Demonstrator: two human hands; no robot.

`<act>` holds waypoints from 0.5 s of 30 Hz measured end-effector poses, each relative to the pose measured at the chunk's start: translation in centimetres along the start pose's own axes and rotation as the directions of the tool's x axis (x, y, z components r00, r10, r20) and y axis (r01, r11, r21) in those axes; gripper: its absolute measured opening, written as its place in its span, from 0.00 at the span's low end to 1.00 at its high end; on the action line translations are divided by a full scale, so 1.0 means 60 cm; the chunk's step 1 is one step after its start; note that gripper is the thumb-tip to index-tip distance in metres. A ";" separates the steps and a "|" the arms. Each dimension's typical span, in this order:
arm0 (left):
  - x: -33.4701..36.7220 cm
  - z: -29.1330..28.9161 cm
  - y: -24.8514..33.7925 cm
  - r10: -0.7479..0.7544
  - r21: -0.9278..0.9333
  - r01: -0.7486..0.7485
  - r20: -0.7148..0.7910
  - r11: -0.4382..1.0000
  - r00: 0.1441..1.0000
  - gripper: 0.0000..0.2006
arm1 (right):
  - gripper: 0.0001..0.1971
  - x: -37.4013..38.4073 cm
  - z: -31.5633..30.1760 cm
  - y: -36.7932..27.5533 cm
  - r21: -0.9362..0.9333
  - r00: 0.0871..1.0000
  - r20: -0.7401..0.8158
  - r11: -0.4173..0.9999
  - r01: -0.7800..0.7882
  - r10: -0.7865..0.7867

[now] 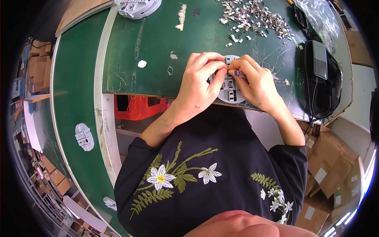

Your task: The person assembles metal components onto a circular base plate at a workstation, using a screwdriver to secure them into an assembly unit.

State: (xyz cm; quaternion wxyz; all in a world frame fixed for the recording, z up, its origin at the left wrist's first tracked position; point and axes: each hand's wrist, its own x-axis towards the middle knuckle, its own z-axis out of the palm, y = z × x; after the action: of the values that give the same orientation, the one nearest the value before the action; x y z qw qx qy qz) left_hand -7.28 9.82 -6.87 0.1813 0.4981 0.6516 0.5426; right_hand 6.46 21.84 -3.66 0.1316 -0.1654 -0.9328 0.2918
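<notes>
A round light-grey plastic base [233,97] with dark slots and small metal pieces lies at the near edge of the green table, partly covered by both hands. My left hand [200,77] is closed over its left side, thumb and fingertips pinched near the middle; what they hold is too small to make out. My right hand [256,82] curls around a tool with a translucent rounded handle [238,74], perhaps a screwdriver. Its tip is hidden by the fingers. The fingertips of both hands nearly meet above the base.
Many small metal clips [252,19] lie loose at the back. Another grey round part [140,8] is at the far left. On the right are a black case [321,89], a power bank [320,59] with a cable, and clear plastic wrap [319,19]. Grey parts [84,137] lie on the left green strip.
</notes>
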 end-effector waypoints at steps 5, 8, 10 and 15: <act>-0.002 -0.001 0.000 -0.016 -0.017 0.016 -0.019 1.000 1.000 0.05 | 0.09 0.000 0.005 -0.005 -0.021 1.000 -0.009 1.000 -0.012 0.012; -0.001 -0.001 -0.002 -0.023 -0.011 0.023 -0.017 1.000 1.000 0.05 | 0.09 0.002 0.002 -0.002 0.030 1.000 0.006 0.999 -0.015 0.015; -0.001 -0.001 -0.004 -0.029 -0.004 0.029 -0.014 1.000 0.999 0.05 | 0.09 0.002 0.000 0.000 0.081 1.000 0.020 0.997 -0.019 0.017; -0.004 0.001 -0.004 -0.027 -0.052 0.026 -0.023 0.998 0.999 0.06 | 0.09 -0.002 -0.004 -0.001 0.153 0.998 0.031 0.987 -0.056 0.052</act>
State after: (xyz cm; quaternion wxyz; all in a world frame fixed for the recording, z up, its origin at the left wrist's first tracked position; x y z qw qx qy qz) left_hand -7.28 9.67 -7.18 0.1936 0.4782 0.6459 0.5627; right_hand 6.61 21.84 -3.45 0.1234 -0.1758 -0.9044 0.3686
